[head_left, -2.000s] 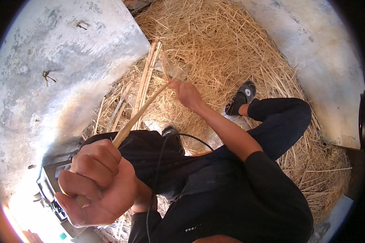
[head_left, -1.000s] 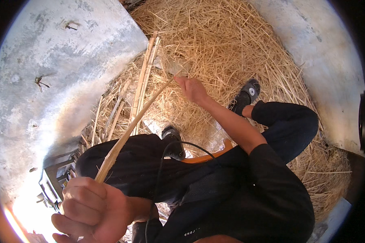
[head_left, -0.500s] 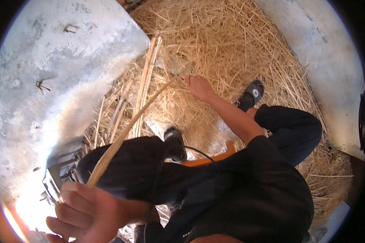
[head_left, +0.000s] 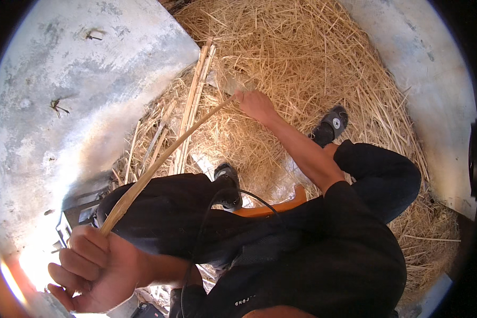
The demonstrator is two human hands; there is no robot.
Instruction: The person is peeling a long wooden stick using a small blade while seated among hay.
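Wooden strip (head_left: 164,153), pale and thin, runs from 8 o'clock up to just past 12 on my feed, slightly bowed, held at both ends. I have the left hand (head_left: 98,270) at 8 o'clock, fist curled round the broader end. Right hand (head_left: 256,105), just past 12, pinches the narrow end; exact tip hidden by the fingers. Strip passes in front of the left leg of the black trousers (head_left: 169,206) and across the wooden slats (head_left: 193,100) lying at 11; can't tell whether it touches either. Straw-like shavings (head_left: 302,63) heaped from 12 to 2, spreading round to 4. I also see one dark sandal (head_left: 336,122) at 2, the other (head_left: 228,183) near centre at 6. Orange curved piece (head_left: 281,206) toward 5, kind unclear, black cable (head_left: 257,197) looping in front. Mottled grey-white wall (head_left: 79,58) at 10, another pale wall (head_left: 429,79) at 2. Dark frame (head_left: 79,212) near 8, just beyond the left hand, partly lost in glare.
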